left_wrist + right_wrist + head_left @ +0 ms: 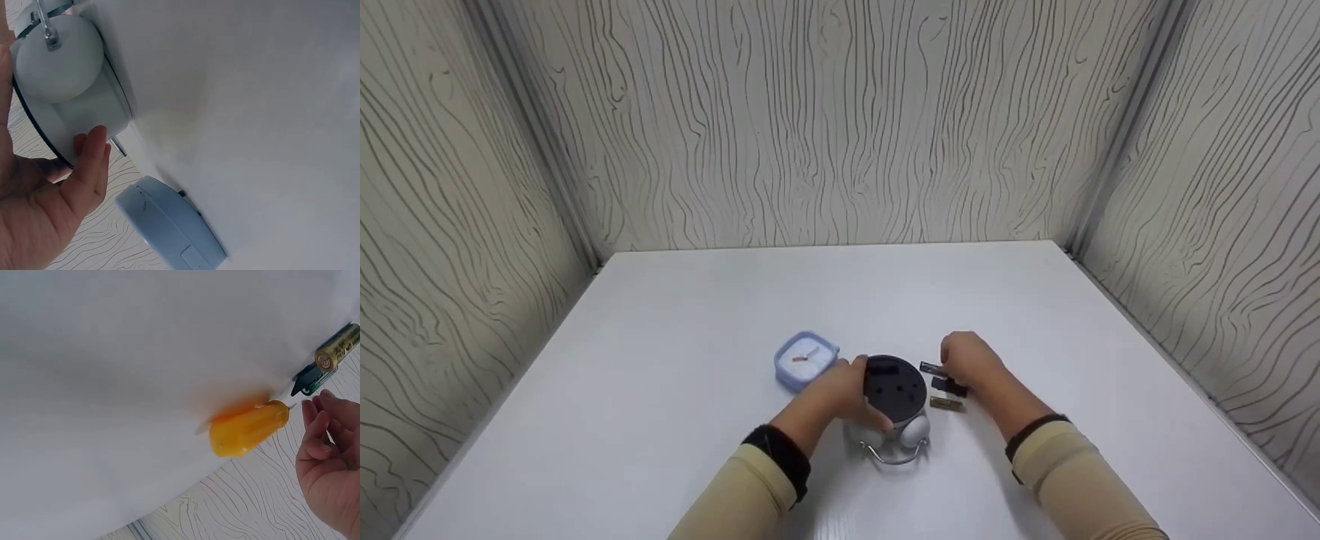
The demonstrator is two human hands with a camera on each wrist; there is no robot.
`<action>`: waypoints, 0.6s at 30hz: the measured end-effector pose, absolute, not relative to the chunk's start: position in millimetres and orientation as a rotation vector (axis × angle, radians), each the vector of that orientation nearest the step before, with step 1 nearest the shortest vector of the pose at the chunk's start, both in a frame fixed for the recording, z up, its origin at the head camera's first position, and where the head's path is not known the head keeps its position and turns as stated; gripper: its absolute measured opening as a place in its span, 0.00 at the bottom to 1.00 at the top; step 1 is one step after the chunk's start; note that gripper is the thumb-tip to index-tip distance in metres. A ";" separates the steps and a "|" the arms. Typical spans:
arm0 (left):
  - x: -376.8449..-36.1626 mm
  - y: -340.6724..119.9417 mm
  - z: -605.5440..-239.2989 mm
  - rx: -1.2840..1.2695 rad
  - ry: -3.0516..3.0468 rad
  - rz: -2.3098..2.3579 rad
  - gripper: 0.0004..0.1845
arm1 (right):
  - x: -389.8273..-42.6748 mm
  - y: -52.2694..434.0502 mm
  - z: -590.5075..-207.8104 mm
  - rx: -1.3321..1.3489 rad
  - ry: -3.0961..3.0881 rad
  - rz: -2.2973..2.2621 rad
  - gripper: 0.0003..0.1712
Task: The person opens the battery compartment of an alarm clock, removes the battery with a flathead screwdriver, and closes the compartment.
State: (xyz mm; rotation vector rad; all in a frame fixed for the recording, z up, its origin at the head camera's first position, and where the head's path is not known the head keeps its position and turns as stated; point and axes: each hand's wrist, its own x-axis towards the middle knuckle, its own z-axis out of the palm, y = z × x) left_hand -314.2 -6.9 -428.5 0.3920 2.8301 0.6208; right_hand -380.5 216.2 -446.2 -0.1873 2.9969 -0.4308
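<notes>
Left hand (840, 390) wrapped around twin-bell alarm clock (894, 401), face down near the front edge of the table (660, 337), dark round back up. Right hand (971, 361) loosely curled, apparently holding nothing, beside battery (336, 346), dark cover piece (308, 379) and yellow-handled screwdriver (247, 429). Smooth cylindrical battery liable to roll on the glossy top if nudged. Rounded-square blue clock (805, 360) just left.
</notes>
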 end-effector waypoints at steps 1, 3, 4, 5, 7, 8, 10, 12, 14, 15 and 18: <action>-314.2 -6.8 -428.4 0.389 2.830 0.623 0.61 | -379.7 216.0 -445.4 -0.189 2.993 -0.439 0.03; -314.4 -6.7 -428.1 0.391 2.832 0.623 0.61 | -378.1 215.7 -444.2 -0.193 2.992 -0.445 0.05; -314.5 -6.7 -428.2 0.393 2.833 0.624 0.61 | -377.3 215.6 -444.2 -0.196 2.992 -0.440 0.05; -314.4 -6.7 -428.2 0.392 2.833 0.626 0.61 | -376.7 215.8 -444.4 -0.200 2.991 -0.432 0.05; -314.1 -6.8 -428.0 0.390 2.836 0.624 0.61 | -375.7 216.2 -445.3 -0.201 2.990 -0.404 0.06; -314.1 -6.8 -428.1 0.390 2.838 0.620 0.61 | -375.2 216.6 -446.0 -0.198 2.985 -0.398 0.06; -313.7 -6.7 -427.8 0.385 2.839 0.614 0.61 | -374.4 217.3 -447.6 -0.189 2.975 -0.385 0.05; -313.6 -6.5 -428.0 0.385 2.842 0.605 0.62 | -373.8 218.0 -449.3 -0.183 2.967 -0.377 0.05; -313.6 -6.2 -428.3 0.390 2.845 0.595 0.62 | -373.5 218.5 -450.9 -0.193 2.971 -0.361 0.05; -313.7 -6.1 -428.4 0.390 2.846 0.594 0.62 | -373.2 218.7 -451.4 -0.196 2.974 -0.353 0.05; -314.2 -5.8 -429.2 0.394 2.847 0.583 0.62 | -372.5 218.7 -451.6 -0.237 3.000 -0.318 0.04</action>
